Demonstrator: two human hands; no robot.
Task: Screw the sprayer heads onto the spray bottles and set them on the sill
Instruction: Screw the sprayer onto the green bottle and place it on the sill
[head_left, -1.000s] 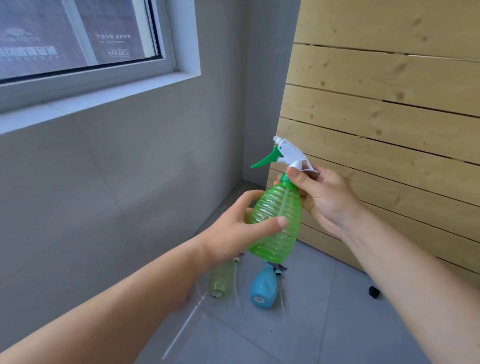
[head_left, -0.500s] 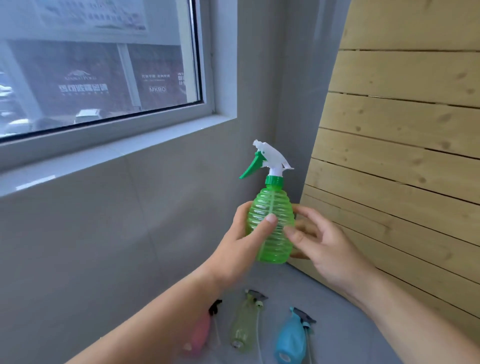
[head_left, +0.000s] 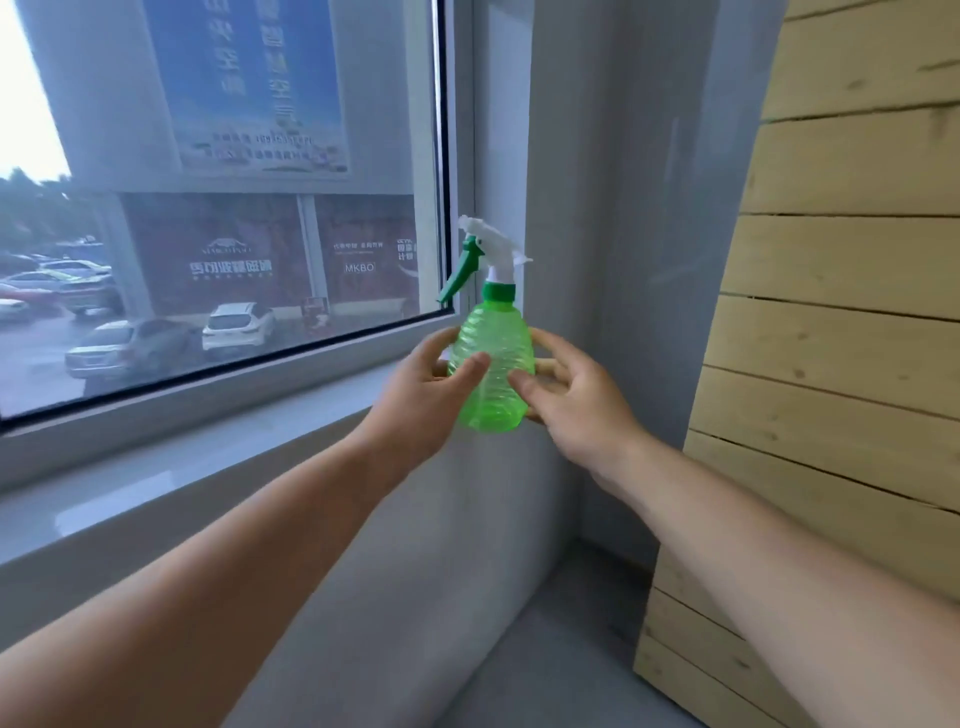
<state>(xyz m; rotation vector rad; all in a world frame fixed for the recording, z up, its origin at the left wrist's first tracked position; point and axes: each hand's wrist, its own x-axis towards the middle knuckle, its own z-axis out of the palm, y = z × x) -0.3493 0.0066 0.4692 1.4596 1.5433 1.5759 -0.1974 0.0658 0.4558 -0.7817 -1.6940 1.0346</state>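
Observation:
A green ribbed spray bottle (head_left: 493, 358) stands upright between both my hands, near the right end of the white window sill (head_left: 208, 457). Its white sprayer head (head_left: 493, 249) with a green trigger and green collar sits on the neck, nozzle pointing left toward the glass. My left hand (head_left: 426, 400) wraps the bottle's left side, thumb across the front. My right hand (head_left: 576, 400) holds the right side with fingers behind it. Whether the bottle's base touches the sill I cannot tell.
The window (head_left: 223, 208) fills the upper left, its frame just behind the bottle. A grey wall corner (head_left: 623, 260) rises to the right of the bottle. A slatted wooden panel (head_left: 831, 364) leans at the far right. Grey floor (head_left: 561, 665) lies below.
Both hands have raised the green bottle from above the floor up to sill height. My right hand dropped from the sprayer head to the body. The bottles on the floor left the view.

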